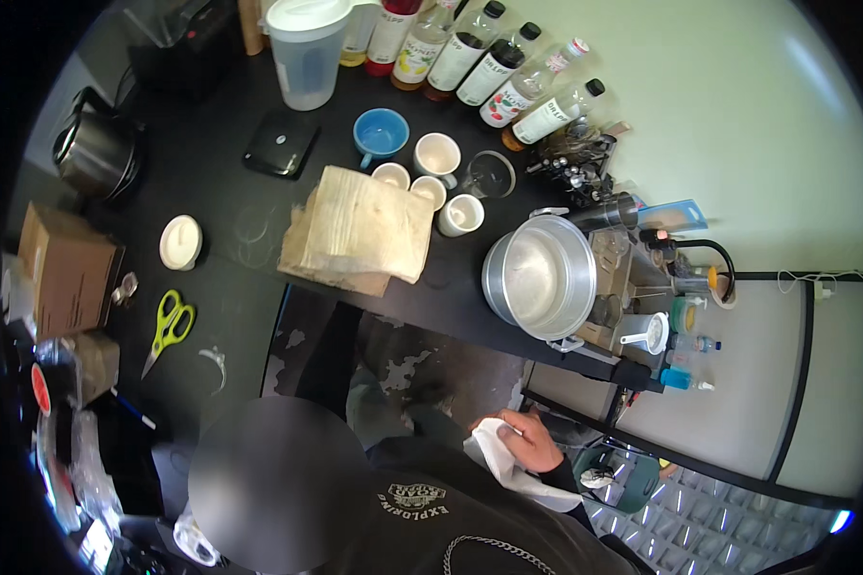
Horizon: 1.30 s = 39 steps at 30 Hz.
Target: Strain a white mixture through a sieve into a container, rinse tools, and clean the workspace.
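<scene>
My right hand (528, 442) is closed on a white cloth (500, 460) beside my torso, at the lower right of the centre; part of the cloth hangs down over my sleeve. My left hand is not in view; a dark sleeve-like shape runs up to the counter edge near the folded cloths. Folded cream cloths (370, 223) lie on the black counter (237, 215), over a browner one. Just behind them stand white cups (437, 156), a blue cup (381, 133) and a clear glass (490, 175). A large aluminium pot (539, 277) stands to their right.
Syrup bottles (467, 61) and a lidded plastic pitcher (308, 65) line the back. At left are a steel kettle (97, 154), a digital scale (282, 144), a white-lidded container (180, 242), green-handled scissors (169, 327) and a cardboard box (68, 269). A green chair (629, 478) stands lower right.
</scene>
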Tool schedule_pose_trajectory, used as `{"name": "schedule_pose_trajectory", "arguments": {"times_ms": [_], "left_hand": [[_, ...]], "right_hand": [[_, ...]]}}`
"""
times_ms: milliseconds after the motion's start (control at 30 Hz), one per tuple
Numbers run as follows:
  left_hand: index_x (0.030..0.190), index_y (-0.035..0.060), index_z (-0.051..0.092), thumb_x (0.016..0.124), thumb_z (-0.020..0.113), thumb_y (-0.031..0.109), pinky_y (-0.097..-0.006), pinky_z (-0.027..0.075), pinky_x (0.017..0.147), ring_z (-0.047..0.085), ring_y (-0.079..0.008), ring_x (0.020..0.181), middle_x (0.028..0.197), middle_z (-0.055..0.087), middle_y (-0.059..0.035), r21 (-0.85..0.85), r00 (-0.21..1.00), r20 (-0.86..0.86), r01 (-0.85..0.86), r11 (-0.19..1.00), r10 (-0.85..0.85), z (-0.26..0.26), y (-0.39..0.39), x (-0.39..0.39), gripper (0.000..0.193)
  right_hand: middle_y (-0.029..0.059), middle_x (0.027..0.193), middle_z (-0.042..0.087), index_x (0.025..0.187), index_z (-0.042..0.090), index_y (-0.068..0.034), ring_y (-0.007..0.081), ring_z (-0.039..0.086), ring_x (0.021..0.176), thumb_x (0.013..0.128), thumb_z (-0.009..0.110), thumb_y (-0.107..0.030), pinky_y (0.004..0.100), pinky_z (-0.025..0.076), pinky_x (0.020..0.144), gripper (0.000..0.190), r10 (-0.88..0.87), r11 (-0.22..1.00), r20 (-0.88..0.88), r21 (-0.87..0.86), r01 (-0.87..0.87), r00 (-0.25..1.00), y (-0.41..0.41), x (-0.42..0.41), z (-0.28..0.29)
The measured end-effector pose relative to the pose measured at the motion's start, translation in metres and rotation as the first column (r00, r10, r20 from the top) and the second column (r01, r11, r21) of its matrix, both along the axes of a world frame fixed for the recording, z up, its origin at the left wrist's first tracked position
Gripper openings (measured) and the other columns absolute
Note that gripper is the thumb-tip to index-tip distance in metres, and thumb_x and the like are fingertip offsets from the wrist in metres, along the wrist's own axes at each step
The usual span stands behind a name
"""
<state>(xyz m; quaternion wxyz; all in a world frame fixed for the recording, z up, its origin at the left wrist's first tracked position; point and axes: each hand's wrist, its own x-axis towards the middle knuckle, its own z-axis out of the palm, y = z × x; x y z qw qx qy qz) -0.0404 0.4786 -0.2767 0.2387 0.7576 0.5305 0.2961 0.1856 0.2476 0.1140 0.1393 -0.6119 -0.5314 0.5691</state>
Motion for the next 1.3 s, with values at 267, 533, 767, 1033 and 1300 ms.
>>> {"name": "schedule_pose_trajectory", "arguments": {"times_ms": [267,533,767,1033,1300], "left_hand": [[0.129,0.0041,0.063,0.098,0.058,0.037,-0.0501,0.041,0.108,0.055,-0.0447,0.121,0.13,0.062,-0.024,-0.06,0.991,-0.034,-0.135,0.989,0.133,-0.019,0.033,0.023,0.046],[0.128,0.0033,0.063,0.099,0.056,0.033,-0.0498,0.044,0.104,0.055,-0.0421,0.123,0.132,0.061,-0.0238,-0.222,0.958,-0.239,-0.214,0.951,0.16,-0.023,-0.078,0.015,0.042],[0.132,0.0022,0.059,0.103,0.056,0.04,-0.0388,0.047,0.1,0.059,-0.0283,0.123,0.132,0.062,-0.0172,-0.716,0.752,0.467,0.012,0.698,0.466,0.116,-0.176,-0.005,0.048],[0.16,0.0089,0.024,0.089,0.058,0.067,-0.0499,0.032,0.117,0.031,-0.0304,0.15,0.162,0.03,-0.014,-0.388,0.588,0.787,0.236,0.891,0.188,0.328,-0.22,0.008,0.097],[0.156,0.003,0.029,0.111,0.036,0.036,-0.0329,0.032,0.115,0.034,-0.0231,0.145,0.156,0.036,-0.014,-0.138,0.451,0.803,-0.495,0.858,0.389,0.369,-0.282,0.11,0.056]], "right_hand": [[0.0138,0.076,0.059,0.102,0.061,-0.003,0.0236,0.06,0.068,0.099,0.053,-0.017,0.0366,0.046,0.064,0.016,-0.164,0.986,0.178,0.013,0.164,0.97,-0.012,-0.012,0.005],[0.0155,0.076,0.062,0.109,0.059,-0.003,0.0258,0.064,0.067,0.103,0.054,-0.022,0.0365,0.05,0.066,0.021,-0.426,0.876,0.33,0.383,0.294,0.842,0.054,-0.003,0.014],[0.0175,0.072,0.062,0.107,0.057,-0.003,0.0345,0.065,0.062,0.102,0.055,-0.021,0.0389,0.049,0.06,0.019,-0.338,0.88,0.199,0.413,0.234,0.92,0.078,0.004,0.011],[0.0202,0.069,0.061,0.097,0.06,-0.001,0.0363,0.064,0.065,0.101,0.057,-0.022,0.0429,0.048,0.06,0.021,0.243,0.806,0.175,0.511,-0.299,0.954,0.1,0.01,0.016],[0.0136,0.134,0.063,0.139,0.054,0.004,0.0203,0.059,0.122,0.106,0.045,-0.045,0.0335,0.043,0.105,0.059,0.615,0.78,-0.57,0.334,-0.53,0.545,0.068,0.017,0.04]]}}
